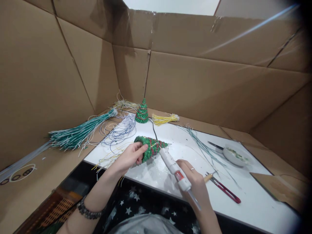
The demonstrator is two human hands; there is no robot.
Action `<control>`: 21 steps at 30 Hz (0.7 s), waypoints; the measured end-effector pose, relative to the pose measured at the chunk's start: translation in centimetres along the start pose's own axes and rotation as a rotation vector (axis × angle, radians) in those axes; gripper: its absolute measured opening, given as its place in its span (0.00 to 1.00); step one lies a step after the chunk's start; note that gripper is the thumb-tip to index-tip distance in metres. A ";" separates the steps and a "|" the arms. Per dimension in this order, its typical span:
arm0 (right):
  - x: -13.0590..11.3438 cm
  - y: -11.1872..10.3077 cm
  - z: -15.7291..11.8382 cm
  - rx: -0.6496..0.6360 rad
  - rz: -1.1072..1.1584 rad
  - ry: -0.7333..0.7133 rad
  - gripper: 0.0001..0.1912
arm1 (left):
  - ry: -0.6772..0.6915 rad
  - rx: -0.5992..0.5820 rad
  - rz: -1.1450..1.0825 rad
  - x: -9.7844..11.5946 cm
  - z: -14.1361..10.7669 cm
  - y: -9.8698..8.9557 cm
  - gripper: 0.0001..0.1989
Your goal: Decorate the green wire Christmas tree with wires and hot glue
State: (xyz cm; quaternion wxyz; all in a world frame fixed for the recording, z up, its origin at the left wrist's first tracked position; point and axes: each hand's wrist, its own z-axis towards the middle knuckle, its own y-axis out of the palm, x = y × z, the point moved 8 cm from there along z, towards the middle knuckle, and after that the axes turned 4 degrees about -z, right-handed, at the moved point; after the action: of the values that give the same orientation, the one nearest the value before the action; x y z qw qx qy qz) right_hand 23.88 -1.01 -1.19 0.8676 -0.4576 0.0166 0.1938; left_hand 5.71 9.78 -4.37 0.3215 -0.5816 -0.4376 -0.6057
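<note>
My left hand (133, 154) grips the wide end of a small green Christmas tree ornament (154, 147) with red bands, held on its side above the white table. In my right hand (192, 177) is a white glue gun (174, 167), its nozzle at the tree's side near the tip; whether it touches I cannot tell. A clear glue stick (194, 199) sticks out of the gun's back end. Behind them a second green tree (141, 113) stands upright. Yellow strands (107, 159) lie by my left wrist.
Green strands in a bundle (83, 131) lie at the left, blue ones (122, 128) beside them. Yellow strands (165, 119) are at the back. On the right are loose green strands (204, 146), a white bowl (235, 156), a knife (215, 145) and red thread snips (225, 190). Cardboard walls (195, 74) surround the table.
</note>
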 end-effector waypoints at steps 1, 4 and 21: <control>0.0 0.0 0.0 0.002 -0.001 0.000 0.07 | 0.000 -0.001 0.001 0.0 0.0 0.0 0.28; 0.0 0.0 -0.1 0.004 -0.004 0.000 0.06 | 0.000 -0.003 -0.003 0.0 0.0 0.0 0.28; 0.0 0.2 0.0 0.007 -0.049 0.004 0.07 | -0.003 -0.005 -0.017 -0.1 0.1 0.1 0.28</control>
State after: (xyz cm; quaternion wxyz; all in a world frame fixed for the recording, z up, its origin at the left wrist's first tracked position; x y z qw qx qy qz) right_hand 23.82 -0.92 -1.30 0.8735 -0.4554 0.0080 0.1717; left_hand 5.83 9.79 -4.47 0.3143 -0.5795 -0.4416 -0.6086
